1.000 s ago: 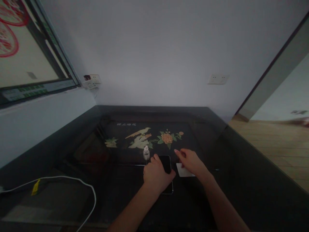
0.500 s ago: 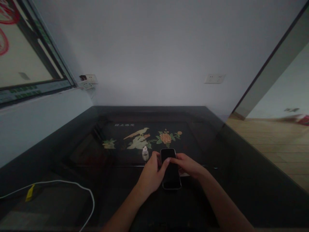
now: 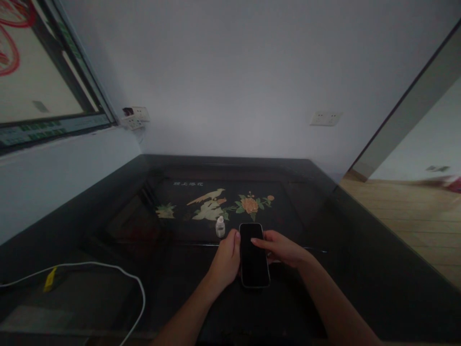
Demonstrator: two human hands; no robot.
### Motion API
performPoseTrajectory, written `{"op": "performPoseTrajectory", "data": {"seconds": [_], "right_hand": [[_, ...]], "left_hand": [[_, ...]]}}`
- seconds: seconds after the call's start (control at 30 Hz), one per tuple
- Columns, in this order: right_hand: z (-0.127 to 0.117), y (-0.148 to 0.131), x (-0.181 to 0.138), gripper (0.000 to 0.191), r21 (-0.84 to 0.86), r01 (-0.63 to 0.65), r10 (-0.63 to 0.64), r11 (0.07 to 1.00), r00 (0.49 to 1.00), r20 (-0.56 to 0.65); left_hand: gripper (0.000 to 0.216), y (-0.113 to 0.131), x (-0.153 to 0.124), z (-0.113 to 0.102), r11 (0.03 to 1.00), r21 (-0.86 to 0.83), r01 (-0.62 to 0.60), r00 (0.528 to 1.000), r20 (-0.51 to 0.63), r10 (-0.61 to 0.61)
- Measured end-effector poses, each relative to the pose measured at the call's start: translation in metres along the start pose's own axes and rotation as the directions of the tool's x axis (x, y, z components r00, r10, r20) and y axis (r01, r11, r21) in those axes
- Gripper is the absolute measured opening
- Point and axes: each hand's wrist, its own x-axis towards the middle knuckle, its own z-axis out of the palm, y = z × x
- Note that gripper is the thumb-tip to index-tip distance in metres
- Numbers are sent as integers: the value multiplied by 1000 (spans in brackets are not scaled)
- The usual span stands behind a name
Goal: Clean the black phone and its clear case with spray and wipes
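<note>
A black phone (image 3: pixel 254 262) with a dark screen is held above the dark table (image 3: pixel 324 288). My left hand (image 3: pixel 226 262) grips its left edge, thumb along the side. My right hand (image 3: pixel 281 247) is at the phone's right edge, with a finger stretched across the upper screen. A small white bottle (image 3: pixel 219 226) stands on the table just left of the phone's top end. The white card seen before is hidden under my right hand.
The tabletop carries a painted bird and flower picture (image 3: pixel 216 205). A white cable (image 3: pixel 108 274) with a yellow tag (image 3: pixel 49 279) loops at the front left. Wall sockets (image 3: pixel 325 117) sit on the far wall. Wooden floor (image 3: pixel 406 216) lies to the right.
My left hand lifted the phone off the table and turned it upright toward me. My right hand left the white card and came to the phone's right edge.
</note>
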Motion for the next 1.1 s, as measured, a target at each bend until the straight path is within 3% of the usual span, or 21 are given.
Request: {"op": "performPoseTrajectory", "data": {"seconds": [0.3, 0.53, 0.67, 0.8, 0.93, 1.1], "right_hand": [[-1, -6, -7, 47, -21, 37, -35, 999, 992, 118], [-1, -7, -11, 47, -41, 23, -17, 999, 989, 150], [10, -1, -10, 50, 90, -22, 21, 996, 1000, 7], [28, 6, -17, 51, 158, 76, -53, 985, 987, -150], [43, 8, -27, 53, 107, 151, -114, 983, 949, -294], [49, 5, -31, 54, 44, 182, -158, 982, 930, -332]], "left_hand": [[40, 4, 2, 1, 1000, 17, -14, 999, -29, 14], [55, 2, -1, 2, 987, -126, 103, 995, 14, -102], [56, 3, -3, 4, 979, -166, 120, 992, -19, -125], [57, 6, -5, 6, 979, -160, 125, 990, -39, -133], [55, 8, -4, 7, 992, -122, 22, 993, -112, -36], [53, 5, -3, 7, 988, -157, -11, 990, -139, -12]]}}
